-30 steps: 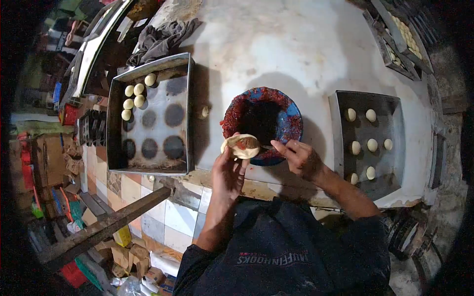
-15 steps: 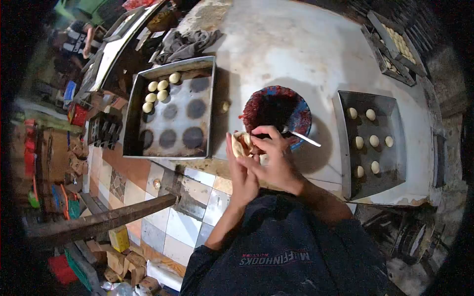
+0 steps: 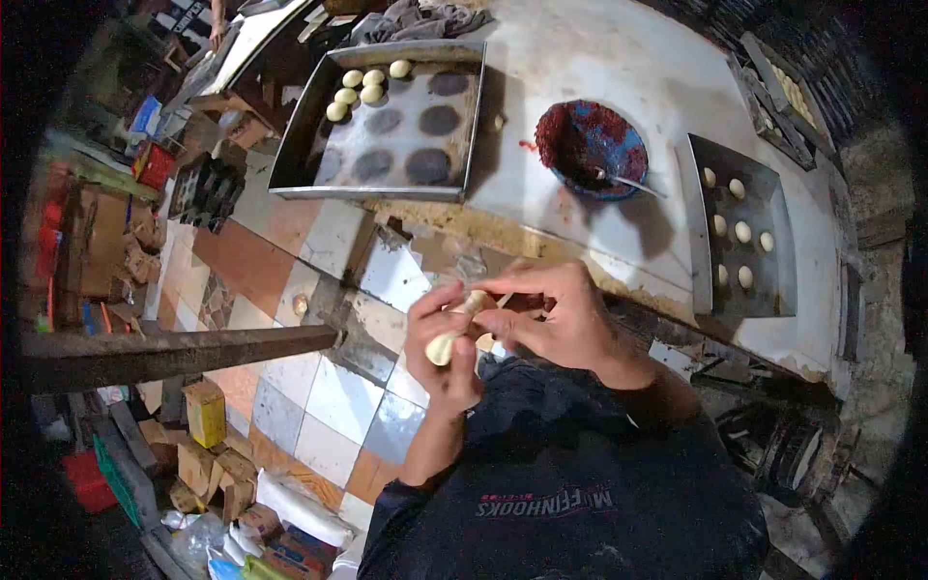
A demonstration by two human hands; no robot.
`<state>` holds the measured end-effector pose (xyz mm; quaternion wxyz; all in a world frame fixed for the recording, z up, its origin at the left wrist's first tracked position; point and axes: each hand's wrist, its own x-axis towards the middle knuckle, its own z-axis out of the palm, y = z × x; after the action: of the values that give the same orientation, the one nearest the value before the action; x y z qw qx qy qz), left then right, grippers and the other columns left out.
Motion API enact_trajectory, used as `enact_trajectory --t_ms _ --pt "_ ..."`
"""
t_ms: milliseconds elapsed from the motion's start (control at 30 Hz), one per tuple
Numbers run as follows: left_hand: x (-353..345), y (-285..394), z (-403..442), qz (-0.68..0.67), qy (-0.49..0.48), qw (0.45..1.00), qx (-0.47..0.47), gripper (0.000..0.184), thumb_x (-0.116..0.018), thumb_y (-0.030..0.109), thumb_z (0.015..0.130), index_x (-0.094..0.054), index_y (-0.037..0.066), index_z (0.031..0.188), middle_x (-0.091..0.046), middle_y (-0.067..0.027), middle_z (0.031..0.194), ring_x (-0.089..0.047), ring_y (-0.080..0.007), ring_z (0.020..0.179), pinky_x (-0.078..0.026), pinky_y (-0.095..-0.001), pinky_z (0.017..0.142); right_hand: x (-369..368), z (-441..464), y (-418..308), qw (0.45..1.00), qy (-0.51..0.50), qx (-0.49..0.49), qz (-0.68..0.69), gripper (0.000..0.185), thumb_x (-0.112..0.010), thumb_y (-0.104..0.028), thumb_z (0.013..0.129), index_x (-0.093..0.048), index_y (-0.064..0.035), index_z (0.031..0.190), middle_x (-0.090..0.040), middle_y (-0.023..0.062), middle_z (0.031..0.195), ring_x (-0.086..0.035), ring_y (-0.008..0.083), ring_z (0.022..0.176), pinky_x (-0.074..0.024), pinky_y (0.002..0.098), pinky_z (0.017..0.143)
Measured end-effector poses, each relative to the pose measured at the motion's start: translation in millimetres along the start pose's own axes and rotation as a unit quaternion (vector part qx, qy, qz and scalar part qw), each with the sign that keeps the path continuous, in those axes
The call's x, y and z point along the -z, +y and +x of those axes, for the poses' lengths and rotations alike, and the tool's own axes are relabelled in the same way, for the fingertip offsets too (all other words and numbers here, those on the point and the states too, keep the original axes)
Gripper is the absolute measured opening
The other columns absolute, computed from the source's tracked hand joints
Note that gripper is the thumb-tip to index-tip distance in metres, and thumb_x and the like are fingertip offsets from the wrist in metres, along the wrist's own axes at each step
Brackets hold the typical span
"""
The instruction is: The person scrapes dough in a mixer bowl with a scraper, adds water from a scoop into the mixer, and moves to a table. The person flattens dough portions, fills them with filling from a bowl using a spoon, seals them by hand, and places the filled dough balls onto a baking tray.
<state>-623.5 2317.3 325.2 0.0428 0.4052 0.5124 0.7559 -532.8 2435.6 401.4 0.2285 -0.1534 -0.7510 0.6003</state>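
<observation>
My left hand [image 3: 443,362] is closed around a piece of pale dough [image 3: 441,348], whose rounded end shows below the fingers. My right hand [image 3: 561,309] pinches the dough's upper part from the right side. Both hands are held in front of the dark shirt, below the table's front edge. Beyond them on the table stands a blue bowl [image 3: 601,145] with red filling [image 3: 564,133] round its inside. A spoon [image 3: 633,183] rests in the bowl, its handle over the rim toward the right.
At the left a metal tray [image 3: 406,121] holds several dough balls [image 3: 373,76]. Another tray [image 3: 710,251] with several balls stands at the right, and more trays [image 3: 793,101] lie at the back right. A wooden beam [image 3: 184,356] juts in from the left. Another person's arm [image 3: 218,21] shows at the top left.
My right hand has let go of the spoon, which now lies in the bowl, and has moved onto the dough. The dough's filling is no longer visible. The view has shifted, with both hands off the table edge.
</observation>
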Motion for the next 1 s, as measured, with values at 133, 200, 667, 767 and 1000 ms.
enact_trajectory --t_ms 133,200,667,767,1000 --pt "5 17 -10 0.262 -0.019 0.958 -0.115 0.044 -0.055 0.019 0.092 -0.041 0.011 0.133 -0.057 -0.0242 0.112 -0.055 -0.0325 0.104 -0.045 -0.0409 0.087 -18 -21 -11 0.995 0.022 0.069 -0.067 0.027 -0.077 -0.012 0.075 -0.067 0.0019 0.096 -0.064 0.0095 0.083 -0.065 0.0191 0.07 -0.0528 0.0263 0.063" --pt "11 32 -19 0.373 -0.049 0.926 -0.028 0.058 -0.062 0.025 0.087 -0.039 0.008 0.137 -0.057 -0.0192 0.108 -0.055 -0.029 0.098 -0.045 -0.0399 0.085 -30 -24 -27 0.96 0.059 0.195 -0.192 0.027 -0.077 -0.01 0.073 -0.067 0.0019 0.096 -0.063 0.0094 0.085 -0.065 0.0246 0.074 -0.0535 0.0294 0.064" --pt "-90 17 9 -0.134 -0.148 0.98 0.007 0.043 -0.044 0.049 0.094 -0.059 0.009 0.09 -0.041 -0.0124 0.101 -0.045 -0.0244 0.092 -0.04 -0.0392 0.083 78 -65 -9 0.98 0.11 0.165 -0.03 0.028 -0.079 0.001 0.067 -0.069 0.0009 0.094 -0.066 0.0134 0.093 -0.065 0.0169 0.08 -0.0528 0.0265 0.072" --pt "-163 12 16 -0.073 -0.068 0.995 -0.014 0.04 -0.064 0.039 0.085 -0.049 0.008 0.105 -0.041 -0.0132 0.1 -0.043 -0.0219 0.086 -0.039 -0.0358 0.075 122 -80 -12 0.962 0.182 0.179 -0.1 0.033 -0.074 0.001 0.068 -0.067 0.0013 0.099 -0.065 0.0168 0.1 -0.065 0.0222 0.092 -0.0533 0.0301 0.076" --pt "-339 -7 32 -0.234 -0.326 0.914 0.062 0.073 -0.087 0.045 0.059 -0.054 0.002 0.107 -0.051 -0.0092 0.099 -0.049 -0.0179 0.087 -0.05 -0.0354 0.07 259 -124 36 0.931 0.265 0.245 -0.063 0.019 -0.062 -0.006 0.08 -0.065 0.0011 0.097 -0.067 0.0149 0.094 -0.067 0.0241 0.084 -0.0521 0.0322 0.077"
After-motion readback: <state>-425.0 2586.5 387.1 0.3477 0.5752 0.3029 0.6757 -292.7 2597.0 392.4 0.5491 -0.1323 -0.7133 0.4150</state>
